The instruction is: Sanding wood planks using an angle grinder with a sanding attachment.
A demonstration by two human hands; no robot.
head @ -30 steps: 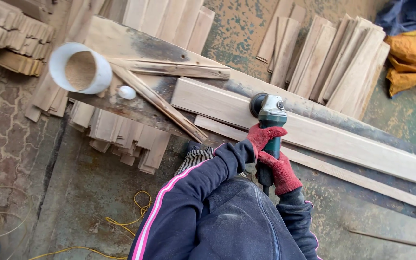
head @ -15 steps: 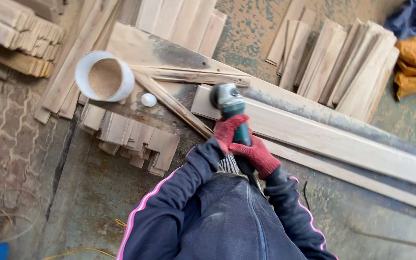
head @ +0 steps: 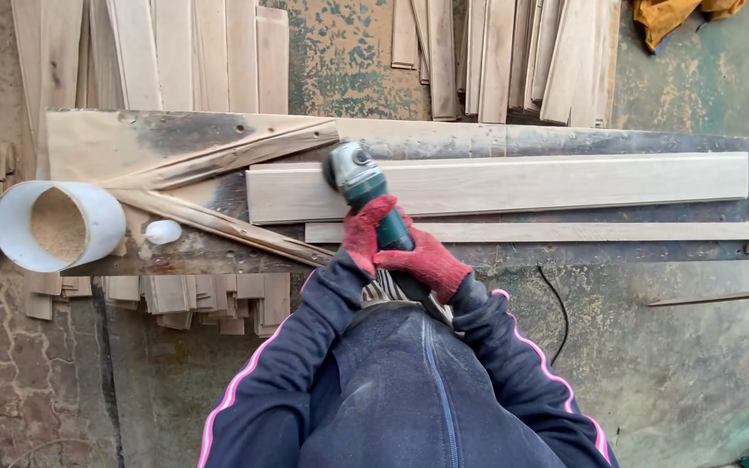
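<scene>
Sawdust coats the long worn table (head: 565, 139) where a person in red knitted gloves works a green-bodied angle grinder (head: 366, 186) at the left end of a pale, smooth wooden plank (head: 513, 185). The left hand (head: 366, 232) and right hand (head: 422, 260) both wrap closed around the tool's body. Steady, level passes along the grain would likely serve best. A white sawdust-filled bucket (head: 19, 230) stands at left

Both arms in dark sleeves reaching forward, left hand (head: 367, 232) in red glove closed in a grip, right hand (head: 425, 263) gloved, clasped just behind it, wrists close together
</scene>
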